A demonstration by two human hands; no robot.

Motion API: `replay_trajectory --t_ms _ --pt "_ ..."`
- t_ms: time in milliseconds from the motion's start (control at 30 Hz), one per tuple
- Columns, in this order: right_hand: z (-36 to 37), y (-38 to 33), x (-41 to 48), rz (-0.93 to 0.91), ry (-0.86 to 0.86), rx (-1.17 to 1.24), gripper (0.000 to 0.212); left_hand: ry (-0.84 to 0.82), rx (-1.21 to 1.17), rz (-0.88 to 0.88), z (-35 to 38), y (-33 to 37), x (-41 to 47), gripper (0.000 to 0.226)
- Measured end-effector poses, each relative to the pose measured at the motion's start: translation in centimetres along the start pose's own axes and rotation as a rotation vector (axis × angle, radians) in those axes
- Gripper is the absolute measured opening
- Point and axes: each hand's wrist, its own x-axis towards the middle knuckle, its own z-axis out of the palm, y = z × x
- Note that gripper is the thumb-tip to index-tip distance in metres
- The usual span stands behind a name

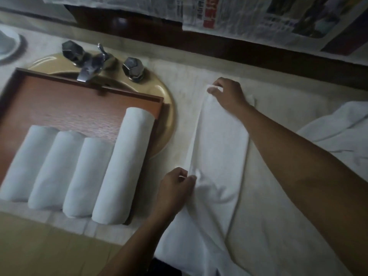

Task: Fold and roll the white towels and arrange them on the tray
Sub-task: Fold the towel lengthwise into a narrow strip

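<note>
One folded towel (219, 140), long axis near-to-far

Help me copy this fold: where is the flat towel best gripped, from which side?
Pinch the towel by its long left edge, from above: left hand at the near end, right hand at the far corner. It lies as a long strip, so end grips should keep that edge taut.

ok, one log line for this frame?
stage: folding | left hand: pinches near end of towel fold | right hand: pinches far end | tray: four rolled towels | right: loose towel pile
</note>
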Motion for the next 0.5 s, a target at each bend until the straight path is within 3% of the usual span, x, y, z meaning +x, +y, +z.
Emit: replay_trajectory --t_ms 100,233,500 --pt "-0.2 0.2 0.5 -0.029 -0.033 -0.032 0.028 -0.079 -0.059 -0.048 -0.2 -0.1 0.1 0.023" --pt "-0.4 0.6 0.5 -0.070 -0.002 -0.060 0.025 0.102 0.272 0.032 -0.1 -1.2 0.7 0.022" --pt "-0.4 1.6 -1.1 -0.028 0.188 -0.274 0.027 0.150 0.360 0.058 0.2 -0.4 0.7 0.019"
